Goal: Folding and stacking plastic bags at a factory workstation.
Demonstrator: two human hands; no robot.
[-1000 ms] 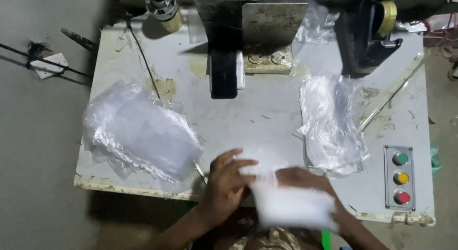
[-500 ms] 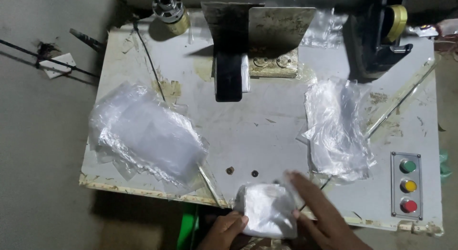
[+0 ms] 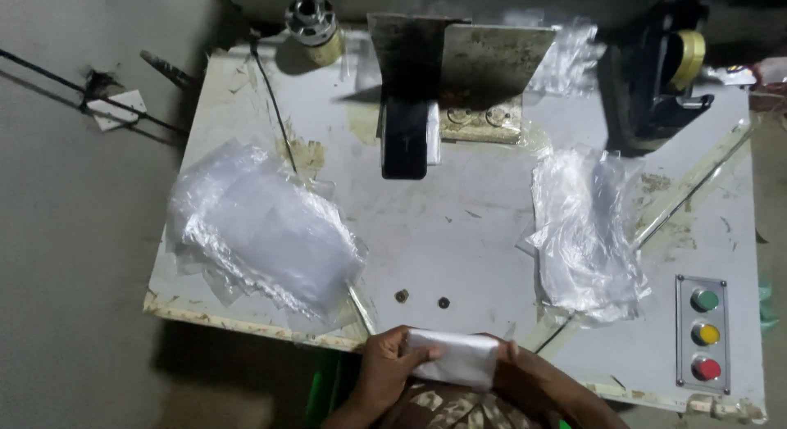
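Note:
Both my hands hold one small white plastic bag (image 3: 459, 357) at the near edge of the white worktable (image 3: 459, 232). My left hand (image 3: 389, 363) grips its left end with fingers curled over the top. My right hand (image 3: 525, 370) clasps the right end and is partly hidden behind the bag. A loose pile of clear plastic bags (image 3: 254, 228) lies on the table's left side. A second, crumpled pile of clear bags (image 3: 586, 232) rests on the right side.
A dark press head on a metal bracket (image 3: 406, 138) stands at the table's back centre. A black device with a yellow tape roll (image 3: 664, 68) sits back right. A panel with green, yellow and red buttons (image 3: 703, 335) is at the front right. A metal cylinder (image 3: 310, 19) stands back left.
The white bag has been drawn back off the table toward my body. Both hands now close on its ends, where the right hand lay flat and extended before.

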